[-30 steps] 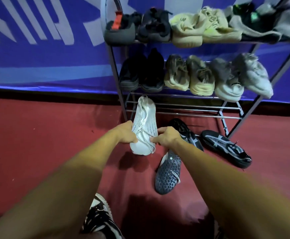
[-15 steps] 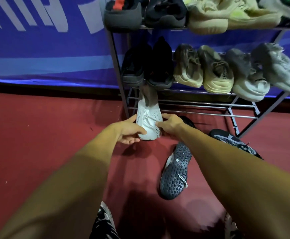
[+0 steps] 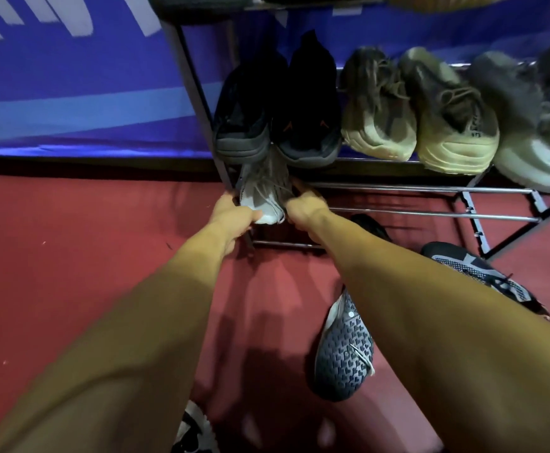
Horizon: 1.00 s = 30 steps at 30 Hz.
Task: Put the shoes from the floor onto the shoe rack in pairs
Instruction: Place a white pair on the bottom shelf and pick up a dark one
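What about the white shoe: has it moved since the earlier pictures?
Yes. The white shoe slid forward, deeper into the rack, and its toe is now under the black shoes.

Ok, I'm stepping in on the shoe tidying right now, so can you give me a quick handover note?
Hands: left hand and right hand both grip the white shoe, toe pushed into the lowest tier of the shoe rack, far left.
Done: black pair, beige pair and grey pair sit on the tier above.
Left: seat the white shoe; its mate is not in view. On the floor: a sole-up mesh shoe and an upright mesh shoe; rack them together.
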Each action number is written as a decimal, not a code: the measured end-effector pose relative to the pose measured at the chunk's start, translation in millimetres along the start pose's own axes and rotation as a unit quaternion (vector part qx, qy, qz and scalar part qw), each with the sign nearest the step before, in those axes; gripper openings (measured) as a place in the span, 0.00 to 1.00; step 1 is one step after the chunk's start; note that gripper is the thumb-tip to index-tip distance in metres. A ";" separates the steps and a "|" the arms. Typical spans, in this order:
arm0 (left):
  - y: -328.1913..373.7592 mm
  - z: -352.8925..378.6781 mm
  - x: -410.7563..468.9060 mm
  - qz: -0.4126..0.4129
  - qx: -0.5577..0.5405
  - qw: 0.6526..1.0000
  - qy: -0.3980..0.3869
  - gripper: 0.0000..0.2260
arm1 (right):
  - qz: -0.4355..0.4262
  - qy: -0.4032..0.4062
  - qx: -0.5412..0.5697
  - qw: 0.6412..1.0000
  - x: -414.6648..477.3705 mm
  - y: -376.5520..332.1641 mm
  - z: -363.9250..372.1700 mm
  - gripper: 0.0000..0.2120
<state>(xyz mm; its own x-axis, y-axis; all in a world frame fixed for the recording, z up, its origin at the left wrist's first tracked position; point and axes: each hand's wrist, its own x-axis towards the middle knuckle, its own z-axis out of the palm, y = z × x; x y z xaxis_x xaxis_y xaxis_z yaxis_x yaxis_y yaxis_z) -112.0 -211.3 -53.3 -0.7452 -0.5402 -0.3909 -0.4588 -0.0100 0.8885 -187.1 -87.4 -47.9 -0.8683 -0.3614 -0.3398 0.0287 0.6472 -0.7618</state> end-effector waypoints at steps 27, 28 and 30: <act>-89.8 76.8 -95.9 -0.011 0.282 0.946 -0.158 0.39 | 0.137 -0.055 -0.057 0.987 -103.4 153.2 -1.1 0.20; -95.3 84.7 -96.6 -0.021 0.300 0.936 -0.184 0.37 | 0.147 -0.057 -0.051 0.986 -102.9 163.0 -0.6 0.17; -106.8 98.1 -95.7 -0.040 0.336 0.915 -0.219 0.34 | 0.174 -0.057 -0.020 0.983 -103.3 183.2 -1.6 0.13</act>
<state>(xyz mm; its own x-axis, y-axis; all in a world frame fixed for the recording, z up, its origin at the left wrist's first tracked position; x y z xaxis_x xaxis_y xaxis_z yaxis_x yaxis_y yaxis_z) -39.2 -76.0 -134.3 -0.7508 -0.1706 -0.6381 -0.6057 0.5633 0.5620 -92.9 69.5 -151.5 -0.7484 -0.1845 -0.6370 0.2931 0.7697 -0.5672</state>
